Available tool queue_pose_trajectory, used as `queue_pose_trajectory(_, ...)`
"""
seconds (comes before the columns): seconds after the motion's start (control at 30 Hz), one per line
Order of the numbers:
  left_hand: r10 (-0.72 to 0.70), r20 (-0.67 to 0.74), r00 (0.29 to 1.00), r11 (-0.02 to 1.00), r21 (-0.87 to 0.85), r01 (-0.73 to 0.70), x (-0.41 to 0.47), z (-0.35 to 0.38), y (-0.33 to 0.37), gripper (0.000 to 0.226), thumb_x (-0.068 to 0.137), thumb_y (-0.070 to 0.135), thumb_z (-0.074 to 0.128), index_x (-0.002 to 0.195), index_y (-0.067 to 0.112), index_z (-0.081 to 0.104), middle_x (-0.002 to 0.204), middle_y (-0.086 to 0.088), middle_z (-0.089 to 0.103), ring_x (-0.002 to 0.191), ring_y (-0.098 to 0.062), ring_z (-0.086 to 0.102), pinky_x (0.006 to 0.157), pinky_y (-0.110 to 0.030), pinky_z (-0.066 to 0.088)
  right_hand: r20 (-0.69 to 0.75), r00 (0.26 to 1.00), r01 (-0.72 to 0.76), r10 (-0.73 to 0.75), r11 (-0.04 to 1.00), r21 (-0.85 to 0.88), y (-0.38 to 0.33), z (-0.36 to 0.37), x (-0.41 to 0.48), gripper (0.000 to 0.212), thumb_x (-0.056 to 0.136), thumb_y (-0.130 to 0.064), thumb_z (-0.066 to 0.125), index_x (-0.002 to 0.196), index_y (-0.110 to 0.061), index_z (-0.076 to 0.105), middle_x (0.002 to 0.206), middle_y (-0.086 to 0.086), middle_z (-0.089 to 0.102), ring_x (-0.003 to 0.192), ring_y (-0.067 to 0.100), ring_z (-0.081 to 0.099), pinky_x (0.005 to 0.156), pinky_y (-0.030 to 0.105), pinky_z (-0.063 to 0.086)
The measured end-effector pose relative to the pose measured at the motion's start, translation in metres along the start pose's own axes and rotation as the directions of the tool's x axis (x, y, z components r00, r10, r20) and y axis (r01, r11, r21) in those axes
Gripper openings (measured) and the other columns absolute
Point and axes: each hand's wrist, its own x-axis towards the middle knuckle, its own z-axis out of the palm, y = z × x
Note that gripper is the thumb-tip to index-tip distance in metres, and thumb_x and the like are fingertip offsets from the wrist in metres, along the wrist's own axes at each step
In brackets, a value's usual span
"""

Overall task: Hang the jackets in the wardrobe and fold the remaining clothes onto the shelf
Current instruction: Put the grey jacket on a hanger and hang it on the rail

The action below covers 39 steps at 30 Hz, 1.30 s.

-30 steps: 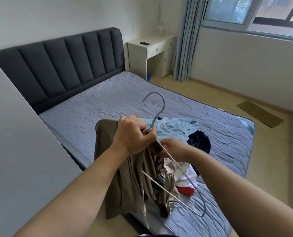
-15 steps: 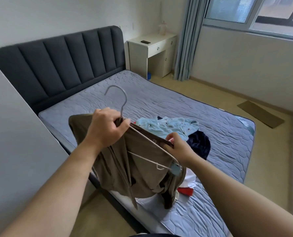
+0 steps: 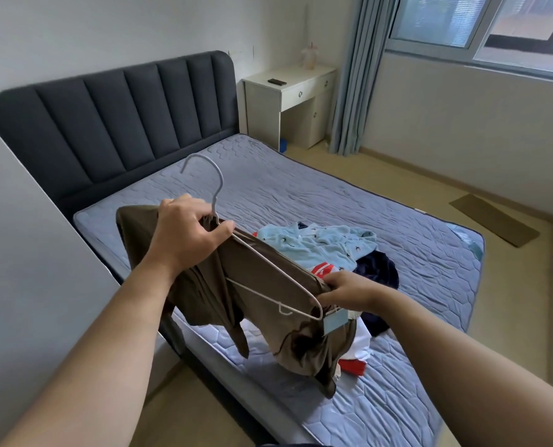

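A brown jacket (image 3: 262,301) hangs in the air over the near edge of the bed (image 3: 301,188). A pale wire hanger (image 3: 217,195) sits inside it, hook sticking up. My left hand (image 3: 188,233) grips the hanger's neck together with the jacket's collar. My right hand (image 3: 349,290) pinches the jacket's shoulder at the hanger's right end. Behind the jacket a pile of clothes lies on the bed: a light blue patterned garment (image 3: 327,243), a dark navy one (image 3: 378,269), and red and white pieces (image 3: 352,366).
A dark padded headboard (image 3: 113,117) stands at the back. A white desk (image 3: 288,98) is beside a blue curtain (image 3: 356,75) under the window. A pale panel (image 3: 26,253) fills the left. A brown mat (image 3: 494,224) lies on the floor.
The hanger swung from steeply tilted to nearly level and shifted left. The jacket's right shoulder now covers the hanger's right end, where my right hand has moved.
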Motion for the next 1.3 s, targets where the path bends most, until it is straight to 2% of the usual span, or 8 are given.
queue_pose_trajectory(0.1, -0.032, 0.002, 0.999, 0.999, -0.041, 0.032, 0.001, -0.004, 0.001, 0.045, 0.078, 0.051, 0.061, 0.053, 0.015, 0.05, 0.051, 0.002, 0.046, 0.059, -0.016, 0.043, 0.075, -0.038, 0.04, 0.077, 0.997, -0.035, 0.033, 0.999, 0.026, 0.001, 0.007, 0.003, 0.04, 0.072, -0.016, 0.068, 0.111, -0.017, 0.07, 0.109, 0.009, 0.07, 0.104, 0.027, 0.065, 0.092, 0.042, 0.053)
queue_pose_trajectory(0.33, -0.124, -0.005, 0.992, 0.977, -0.177, 0.121, -0.006, -0.007, 0.0, 0.046, 0.072, 0.046, 0.058, 0.052, 0.004, 0.052, 0.055, -0.007, 0.051, 0.064, -0.018, 0.048, 0.063, -0.032, 0.04, -0.065, 0.996, 0.038, -0.064, 0.941, -0.335, 0.008, 0.027, 0.016, 0.02, 0.089, -0.008, 0.056, 0.101, -0.017, 0.07, 0.094, 0.005, 0.071, 0.083, 0.022, 0.06, 0.066, 0.029, 0.046)
queue_pose_trajectory(0.47, -0.156, -0.035, 0.987, 0.963, -0.23, 0.144, -0.011, -0.01, -0.002, 0.045, 0.073, 0.044, 0.058, 0.055, 0.003, 0.055, 0.055, -0.007, 0.053, 0.067, -0.013, 0.05, 0.058, -0.013, 0.036, -0.117, 0.988, 0.058, -0.1, 0.946, -0.32, 0.013, 0.034, 0.021, 0.012, 0.091, -0.019, 0.067, 0.1, -0.021, 0.06, 0.096, -0.003, 0.065, 0.09, 0.021, 0.059, 0.079, 0.036, 0.051)
queue_pose_trajectory(0.7, -0.226, -0.032, 0.974, 0.912, -0.357, 0.2, -0.009, -0.019, -0.005, 0.036, 0.073, 0.035, 0.062, 0.057, 0.003, 0.056, 0.059, -0.014, 0.055, 0.065, -0.028, 0.053, 0.064, -0.041, 0.047, -0.128, 0.99, 0.012, -0.054, 0.951, -0.31, 0.025, 0.045, 0.027, 0.029, 0.104, -0.038, 0.049, 0.082, -0.021, 0.054, 0.077, 0.001, 0.058, 0.067, 0.015, 0.049, 0.061, 0.032, 0.037)
queue_pose_trajectory(0.83, -0.252, -0.024, 0.967, 0.903, -0.366, 0.226, -0.01, -0.019, -0.006, 0.029, 0.073, 0.037, 0.061, 0.052, 0.018, 0.052, 0.056, -0.004, 0.051, 0.061, -0.024, 0.049, 0.063, -0.038, 0.044, -0.182, 0.983, -0.014, -0.035, 0.965, -0.264, 0.029, 0.051, 0.026, 0.024, 0.105, -0.042, 0.045, 0.088, -0.026, 0.041, 0.079, -0.004, 0.052, 0.069, 0.013, 0.049, 0.06, 0.032, 0.036)
queue_pose_trajectory(1.1, -0.214, -0.088, 0.973, 0.95, -0.25, 0.186, -0.01, -0.015, -0.009, 0.036, 0.078, 0.034, 0.063, 0.05, 0.014, 0.051, 0.052, -0.002, 0.05, 0.063, -0.015, 0.05, 0.055, -0.014, 0.034, -0.322, 0.945, 0.032, -0.058, 0.996, -0.086, 0.03, 0.049, 0.022, 0.019, 0.106, -0.041, 0.039, 0.105, -0.023, 0.045, 0.084, -0.002, 0.057, 0.073, 0.011, 0.054, 0.061, 0.029, 0.04)
queue_pose_trajectory(1.2, -0.199, -0.086, 0.976, 0.961, -0.211, 0.177, -0.01, -0.015, -0.016, 0.04, 0.079, 0.036, 0.062, 0.049, 0.013, 0.049, 0.05, -0.005, 0.049, 0.062, -0.018, 0.049, 0.054, -0.017, 0.034, -0.32, 0.943, 0.054, -0.093, 0.99, -0.131, 0.029, 0.037, 0.02, 0.024, 0.103, -0.048, 0.046, 0.095, -0.025, 0.052, 0.085, 0.0, 0.059, 0.076, 0.016, 0.057, 0.071, 0.037, 0.05)
queue_pose_trajectory(1.3, -0.228, -0.107, 0.968, 0.964, -0.166, 0.209, -0.01, -0.017, -0.025, 0.043, 0.08, 0.039, 0.063, 0.049, 0.012, 0.048, 0.05, -0.006, 0.049, 0.059, -0.02, 0.048, 0.056, -0.026, 0.037, -0.184, 0.978, 0.052, -0.101, 0.966, -0.255, 0.026, 0.02, 0.014, 0.041, 0.085, -0.068, 0.063, 0.082, -0.029, 0.051, 0.081, -0.003, 0.058, 0.07, 0.013, 0.053, 0.06, 0.029, 0.043)
